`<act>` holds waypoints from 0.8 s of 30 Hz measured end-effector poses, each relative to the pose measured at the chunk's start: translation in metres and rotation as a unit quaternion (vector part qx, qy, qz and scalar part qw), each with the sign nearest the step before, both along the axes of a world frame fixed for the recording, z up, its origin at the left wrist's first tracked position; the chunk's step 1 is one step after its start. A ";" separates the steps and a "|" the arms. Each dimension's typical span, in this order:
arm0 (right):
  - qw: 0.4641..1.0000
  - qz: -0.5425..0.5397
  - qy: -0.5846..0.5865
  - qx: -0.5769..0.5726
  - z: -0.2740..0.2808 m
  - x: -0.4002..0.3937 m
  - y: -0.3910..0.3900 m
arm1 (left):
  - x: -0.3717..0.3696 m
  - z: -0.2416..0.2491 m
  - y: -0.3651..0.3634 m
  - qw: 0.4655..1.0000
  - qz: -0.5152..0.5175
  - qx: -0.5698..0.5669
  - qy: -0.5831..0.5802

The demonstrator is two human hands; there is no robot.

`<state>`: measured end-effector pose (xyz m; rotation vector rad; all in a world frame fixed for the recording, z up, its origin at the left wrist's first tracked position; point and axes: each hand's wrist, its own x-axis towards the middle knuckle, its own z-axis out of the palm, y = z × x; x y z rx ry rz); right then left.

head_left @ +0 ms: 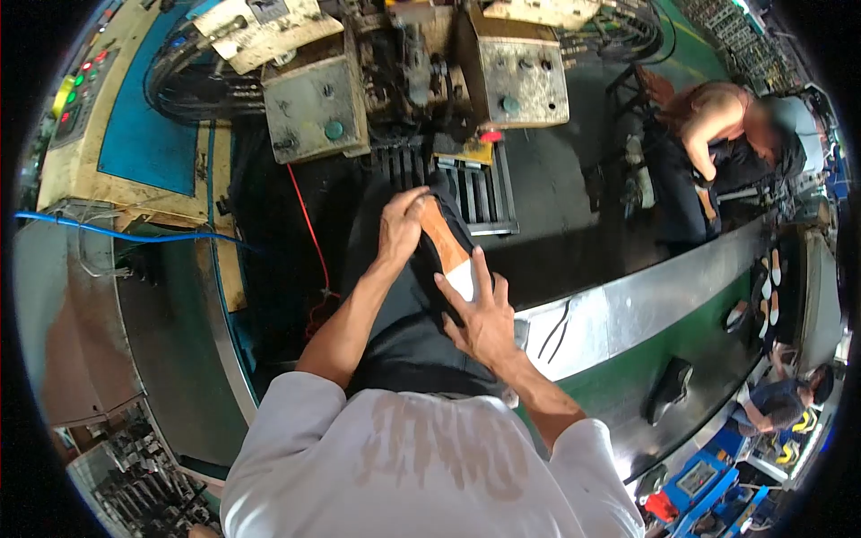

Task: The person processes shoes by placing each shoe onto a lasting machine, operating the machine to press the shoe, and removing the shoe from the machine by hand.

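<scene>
A dark shoe (454, 221), its underside turned up, lies across my lap between my two hands. Its tan insole board (441, 235) shows, with a white section (460, 280) at the end nearer me. My left hand (402, 226) is closed around the far end, thumb against the edge of the board. Over the white end, my right hand (484, 314) grips the shoe with its fingers apart on both sides. The shoe's upper side faces down and is hidden.
A machine with two control boxes (314, 108) stands ahead, above a slatted metal grate (484, 197). To the right runs a metal-edged green conveyor (583, 381) carrying a dark shoe (670, 391). A co-worker (717, 134) sits beyond it. A blue hose (134, 231) crosses the left side.
</scene>
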<state>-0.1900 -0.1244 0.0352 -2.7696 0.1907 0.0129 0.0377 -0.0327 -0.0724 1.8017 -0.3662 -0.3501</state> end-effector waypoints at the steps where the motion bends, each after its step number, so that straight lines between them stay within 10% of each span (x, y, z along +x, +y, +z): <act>1: 1.000 -0.017 -0.008 0.024 -0.002 0.000 -0.003 | 0.001 0.010 0.000 0.999 -0.031 0.025 0.010; 7: 0.988 -0.096 -0.072 0.099 0.011 -0.004 -0.026 | 0.096 0.005 -0.001 0.998 0.027 -0.009 -0.054; 13: 0.982 -0.160 -0.083 0.060 0.047 0.007 -0.061 | 0.229 0.117 -0.037 0.994 0.051 -0.072 -0.058; 19: 0.975 -0.186 -0.122 0.012 0.079 0.055 -0.092 | 0.271 0.170 -0.107 0.890 -0.065 -0.250 0.376; 24: 0.972 -0.140 -0.186 -0.036 0.109 0.127 -0.108 | 0.267 0.167 -0.108 0.880 -0.084 -0.306 0.354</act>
